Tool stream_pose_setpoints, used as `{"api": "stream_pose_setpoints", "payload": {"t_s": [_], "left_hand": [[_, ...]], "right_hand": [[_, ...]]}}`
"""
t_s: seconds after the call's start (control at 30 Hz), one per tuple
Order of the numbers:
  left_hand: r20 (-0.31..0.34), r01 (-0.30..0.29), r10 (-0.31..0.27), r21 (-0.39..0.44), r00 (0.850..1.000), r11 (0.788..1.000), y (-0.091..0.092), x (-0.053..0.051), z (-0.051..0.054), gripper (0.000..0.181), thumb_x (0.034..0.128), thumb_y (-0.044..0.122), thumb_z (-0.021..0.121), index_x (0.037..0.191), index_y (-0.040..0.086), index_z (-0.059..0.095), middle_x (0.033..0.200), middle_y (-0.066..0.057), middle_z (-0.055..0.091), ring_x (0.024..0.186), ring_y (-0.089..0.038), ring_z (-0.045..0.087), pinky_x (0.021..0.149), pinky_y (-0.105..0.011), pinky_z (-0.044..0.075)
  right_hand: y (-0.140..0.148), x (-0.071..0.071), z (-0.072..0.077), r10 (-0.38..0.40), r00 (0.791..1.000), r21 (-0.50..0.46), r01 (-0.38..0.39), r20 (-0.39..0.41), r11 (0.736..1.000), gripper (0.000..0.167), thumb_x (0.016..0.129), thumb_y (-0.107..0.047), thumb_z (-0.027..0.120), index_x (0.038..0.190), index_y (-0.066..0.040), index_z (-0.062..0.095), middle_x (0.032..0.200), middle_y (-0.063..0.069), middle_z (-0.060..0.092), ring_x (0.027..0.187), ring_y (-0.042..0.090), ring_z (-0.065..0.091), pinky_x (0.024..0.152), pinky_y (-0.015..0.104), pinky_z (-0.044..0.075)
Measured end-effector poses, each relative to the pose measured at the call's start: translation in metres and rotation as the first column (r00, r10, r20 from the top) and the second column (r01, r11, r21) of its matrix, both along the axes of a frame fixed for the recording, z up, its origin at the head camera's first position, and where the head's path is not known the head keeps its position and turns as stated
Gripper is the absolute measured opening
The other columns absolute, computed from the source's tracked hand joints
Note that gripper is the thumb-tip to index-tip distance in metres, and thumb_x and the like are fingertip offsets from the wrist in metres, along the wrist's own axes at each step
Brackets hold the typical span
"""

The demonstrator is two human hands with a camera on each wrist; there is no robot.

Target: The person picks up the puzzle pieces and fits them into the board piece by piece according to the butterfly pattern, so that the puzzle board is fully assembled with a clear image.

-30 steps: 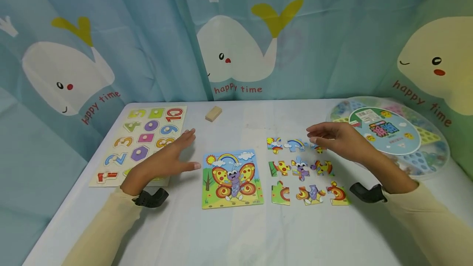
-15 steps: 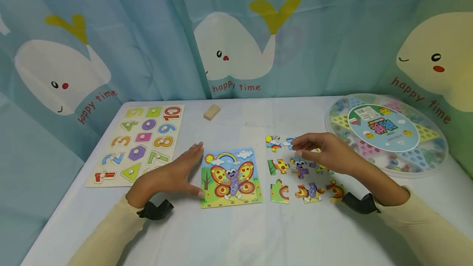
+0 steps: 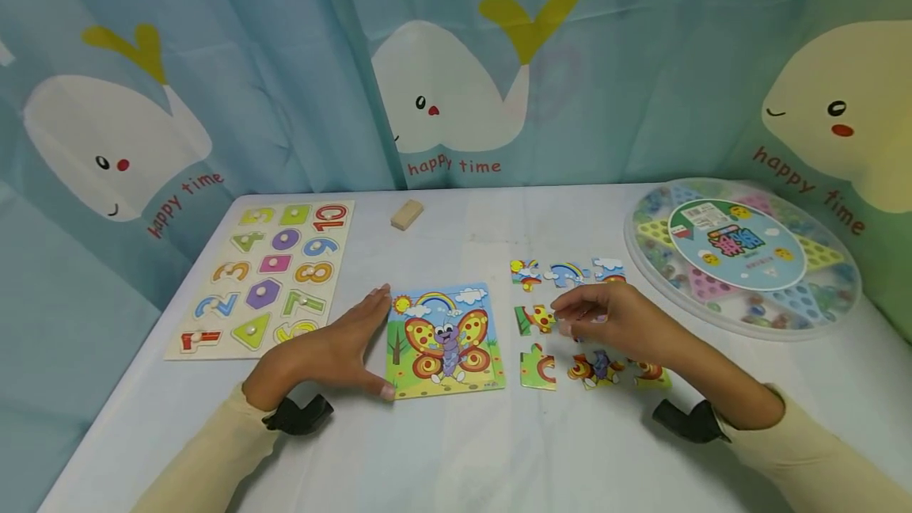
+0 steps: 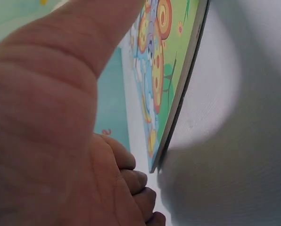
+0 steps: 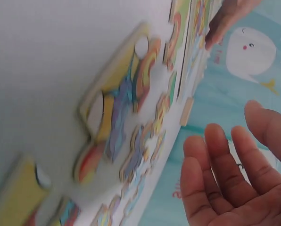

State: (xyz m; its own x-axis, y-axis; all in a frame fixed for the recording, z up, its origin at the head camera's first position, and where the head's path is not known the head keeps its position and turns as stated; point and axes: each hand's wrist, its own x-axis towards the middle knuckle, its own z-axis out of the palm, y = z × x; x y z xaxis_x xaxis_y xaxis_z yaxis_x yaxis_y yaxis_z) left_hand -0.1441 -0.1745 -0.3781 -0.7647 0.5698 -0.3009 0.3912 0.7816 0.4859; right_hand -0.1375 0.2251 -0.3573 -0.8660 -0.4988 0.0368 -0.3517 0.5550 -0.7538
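Observation:
A square butterfly puzzle board [image 3: 447, 351] lies on the white table. My left hand [image 3: 329, 356] is spread along its left side, with the thumb at the lower left corner and the fingertips near the upper left. In the left wrist view, the thumb reaches over the board [image 4: 171, 70]; contact is hard to tell. Right of the board, loose puzzle pieces [image 3: 537, 369] lie in three rows. Over the middle row hovers my right hand [image 3: 625, 324], fingers bent loosely, hiding some pieces. The right wrist view shows nothing in its fingers [image 5: 218, 150].
A number-and-shape peg board [image 3: 278, 264] lies at the left. A small wooden block [image 3: 407, 214] is near the back edge. At the back right sits a round, clear-lidded marble game box [image 3: 773, 260]. Behind the table hangs a whale-print curtain [image 3: 285, 62].
My left hand has moved right and down to the board's left side. My right hand has come left and down from the top row of pieces to the middle row.

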Motion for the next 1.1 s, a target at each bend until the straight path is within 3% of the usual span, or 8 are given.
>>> {"api": "stream_pose_setpoints", "payload": {"t_s": [0.23,0.57,0.83,1.1], "left_hand": [[-0.007,0.020,-0.020,-0.016,1.000,1.000,0.003,0.001,-0.006,0.135,0.0630,0.064,0.081,0.155,0.001,0.005,0.162,-0.011,-0.007,0.148,-0.025,-0.003,0.116,-0.046,0.012],[-0.024,-0.002,0.002,-0.031,1.000,1.000,0.007,0.002,-0.010,0.132,0.0644,0.054,0.086,0.155,0.003,0.005,0.162,-0.009,-0.010,0.148,-0.025,-0.005,0.117,-0.044,0.012],[-0.024,0.002,-0.002,-0.010,1.000,1.000,0.007,0.003,-0.009,0.130,0.0647,0.053,0.086,0.155,0.002,0.008,0.162,-0.011,-0.007,0.148,-0.028,-0.003,0.116,-0.047,0.012],[-0.018,-0.004,0.004,-0.003,1.000,1.000,0.006,0.003,-0.010,0.129,0.0651,0.053,0.086,0.155,0.002,0.009,0.162,-0.012,-0.006,0.147,-0.030,-0.003,0.116,-0.049,0.012]], "right_hand": [[-0.009,0.009,-0.002,0.053,0.995,0.010,-0.054,0.087,0.999,0.030,0.088,-0.014,0.073,0.115,-0.004,0.067,0.103,0.001,0.067,0.089,0.015,0.061,0.075,0.028,0.053],[-0.020,0.017,-0.013,0.073,0.995,0.033,-0.076,0.072,0.997,0.048,0.085,-0.033,0.076,0.123,-0.006,0.064,0.115,-0.001,0.066,0.103,0.018,0.060,0.087,0.034,0.051],[-0.026,0.019,-0.014,0.090,0.995,0.082,-0.094,0.053,0.992,0.041,0.086,-0.024,0.076,0.122,-0.006,0.065,0.109,-0.003,0.065,0.098,0.017,0.059,0.084,0.034,0.051],[-0.027,0.019,-0.014,0.094,0.994,0.109,-0.100,0.058,0.989,0.041,0.086,-0.023,0.076,0.122,-0.008,0.064,0.106,-0.006,0.064,0.095,0.015,0.057,0.081,0.033,0.050]]}}
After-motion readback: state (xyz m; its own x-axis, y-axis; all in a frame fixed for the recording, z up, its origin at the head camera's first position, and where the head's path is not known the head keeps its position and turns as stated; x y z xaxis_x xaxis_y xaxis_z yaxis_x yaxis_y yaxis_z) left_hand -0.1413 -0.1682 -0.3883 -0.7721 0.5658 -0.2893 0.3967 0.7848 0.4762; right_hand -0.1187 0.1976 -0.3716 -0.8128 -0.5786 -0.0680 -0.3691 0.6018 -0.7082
